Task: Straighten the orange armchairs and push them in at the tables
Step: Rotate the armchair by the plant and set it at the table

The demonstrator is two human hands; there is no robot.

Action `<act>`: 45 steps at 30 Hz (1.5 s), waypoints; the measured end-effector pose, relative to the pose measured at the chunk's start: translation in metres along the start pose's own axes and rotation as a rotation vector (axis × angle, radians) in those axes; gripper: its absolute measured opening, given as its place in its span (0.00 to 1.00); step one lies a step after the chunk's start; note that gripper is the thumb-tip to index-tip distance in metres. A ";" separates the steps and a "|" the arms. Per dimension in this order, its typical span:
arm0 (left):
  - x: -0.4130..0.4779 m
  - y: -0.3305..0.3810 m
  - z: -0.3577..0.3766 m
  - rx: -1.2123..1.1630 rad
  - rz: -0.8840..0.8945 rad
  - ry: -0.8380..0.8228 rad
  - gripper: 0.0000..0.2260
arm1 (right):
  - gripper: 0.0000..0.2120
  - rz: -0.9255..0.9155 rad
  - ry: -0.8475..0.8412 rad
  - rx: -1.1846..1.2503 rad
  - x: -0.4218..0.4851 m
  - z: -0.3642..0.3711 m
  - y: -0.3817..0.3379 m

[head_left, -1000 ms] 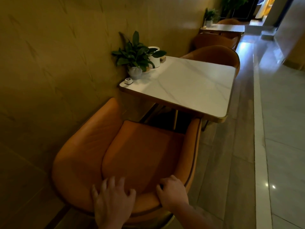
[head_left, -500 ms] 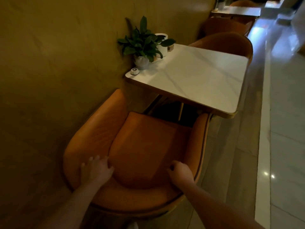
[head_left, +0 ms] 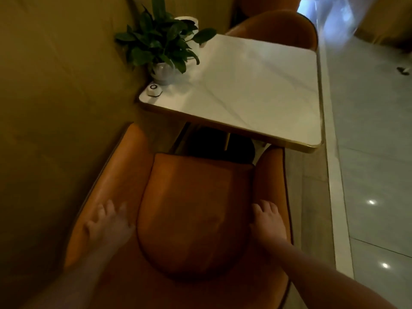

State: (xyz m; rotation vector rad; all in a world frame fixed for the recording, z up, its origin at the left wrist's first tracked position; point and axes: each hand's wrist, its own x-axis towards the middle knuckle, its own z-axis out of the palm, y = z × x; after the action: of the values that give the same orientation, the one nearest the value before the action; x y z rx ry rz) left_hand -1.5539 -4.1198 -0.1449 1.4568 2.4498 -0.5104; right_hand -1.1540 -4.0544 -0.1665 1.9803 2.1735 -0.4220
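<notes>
Hands first: the left hand (head_left: 109,224) lies flat with its fingers spread on the inner face of the near armchair's (head_left: 196,208) left wing, lower left of the frame, though it is blurred. The right hand (head_left: 267,221) rests on the inner side of the right armrest, lower right of centre. Its fingers are laid forward and are not visibly wrapped round anything. Neither hand grips; both look set to push or steer.

This orange armchair fills the lower centre of the frame, hard against the wall (head_left: 55,85) on the left. It faces the white table (head_left: 256,92) roughly square-on, so the straightening looks close to done. The front tip of its right armrest sits just below the table's near right corner. The seat cushion's front edge is near the tabletop's near edge but not clearly under it, with dark space showing between. By my reading a further push inward is left for this chair.

At the upper centre, a second orange armchair (head_left: 274,27) stands behind the table's far edge and appears tucked in. Whether other chairs need attention cannot be told from this view.

A potted plant (head_left: 160,41) and a small round call button (head_left: 153,90) sit at the table's left corner, away from the push.
</notes>
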 end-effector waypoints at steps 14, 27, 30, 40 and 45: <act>0.108 0.008 -0.035 0.278 0.137 0.053 0.40 | 0.41 0.131 0.103 -0.136 0.082 -0.005 0.043; 0.172 -0.017 0.006 0.512 0.268 0.101 0.31 | 0.49 0.379 0.103 0.060 0.082 -0.012 0.031; 0.176 -0.014 0.010 0.475 0.268 0.127 0.29 | 0.48 0.377 0.129 0.059 0.080 -0.010 0.031; 0.183 -0.020 0.005 0.147 0.195 0.141 0.44 | 0.50 0.357 0.177 0.123 0.082 -0.005 0.035; 0.186 -0.020 0.000 0.135 0.164 0.168 0.43 | 0.48 0.324 0.218 0.094 0.082 0.001 0.042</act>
State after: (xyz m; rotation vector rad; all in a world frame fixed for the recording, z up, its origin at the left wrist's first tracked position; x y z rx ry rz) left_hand -1.6593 -3.9813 -0.2125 1.8051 2.4318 -0.5480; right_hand -1.1206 -3.9743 -0.1968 2.4804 1.9207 -0.2743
